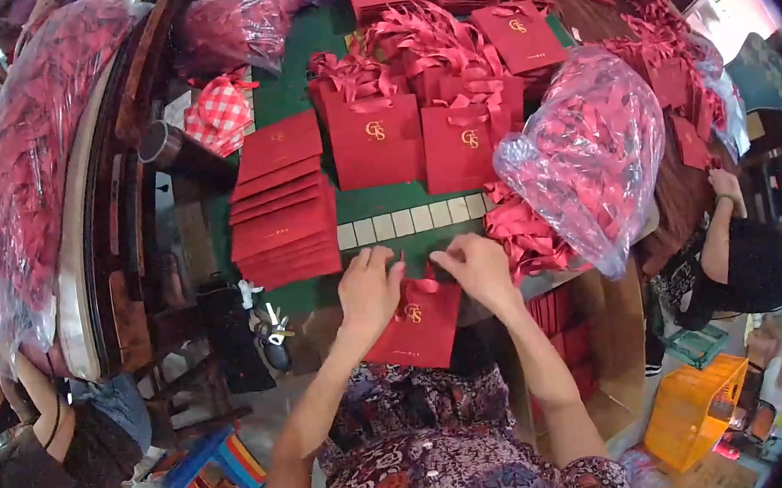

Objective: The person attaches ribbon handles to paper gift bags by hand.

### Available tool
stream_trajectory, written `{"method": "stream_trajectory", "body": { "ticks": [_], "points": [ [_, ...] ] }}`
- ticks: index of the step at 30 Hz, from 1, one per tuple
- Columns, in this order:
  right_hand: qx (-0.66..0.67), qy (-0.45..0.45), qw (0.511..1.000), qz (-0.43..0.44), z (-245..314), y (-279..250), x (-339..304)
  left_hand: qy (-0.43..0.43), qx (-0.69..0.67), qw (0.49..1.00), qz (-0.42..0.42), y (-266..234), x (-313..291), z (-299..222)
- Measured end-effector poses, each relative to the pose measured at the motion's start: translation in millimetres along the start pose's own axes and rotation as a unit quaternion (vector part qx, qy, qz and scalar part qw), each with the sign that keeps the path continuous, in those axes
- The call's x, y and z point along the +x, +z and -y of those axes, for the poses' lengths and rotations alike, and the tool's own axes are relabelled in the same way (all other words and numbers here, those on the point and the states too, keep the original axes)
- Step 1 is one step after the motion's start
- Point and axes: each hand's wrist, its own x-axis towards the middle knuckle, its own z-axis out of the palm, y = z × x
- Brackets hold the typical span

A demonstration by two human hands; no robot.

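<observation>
A small red paper gift bag (418,332) with a gold print hangs at the table's near edge, just above my lap. At its upper left, my left hand (370,293) is closed in a pinch on the red ribbon at the bag's top. My right hand (478,271) pinches the ribbon's other side, with the thumb and fingertips together. Between the hands, part of the ribbon is hidden by the fingers. Left of my hands lies a fanned stack of flat red bags (280,213). To the right is a loose heap of red ribbons (530,233).
A row of cream tiles (412,220) crosses the green table (291,82). Several bags with ribbons (376,140) stand behind it. A clear plastic sack of ribbons (587,144) sits at right; a dark cup (178,148) at left. Other people sit on both sides. An orange crate (695,412) stands below.
</observation>
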Motion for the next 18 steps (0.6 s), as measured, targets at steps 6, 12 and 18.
{"method": "stream_trajectory", "body": {
  "ticks": [6, 12, 18],
  "points": [
    [0.038, -0.019, 0.998, -0.037, 10.8, 34.6, -1.2, -0.018, 0.028, 0.999, 0.023, 26.7, 7.5, 4.3],
    [0.231, -0.005, 0.973, -0.005, 2.6, 41.6, -3.0, -0.026, -0.071, 0.997, -0.018, 32.6, 7.5, 4.9],
    [0.347, -0.026, 0.937, 0.003, 0.2, 41.7, -6.0, -0.027, -0.116, 0.993, -0.022, 33.7, 4.1, -1.8]
  ]
}}
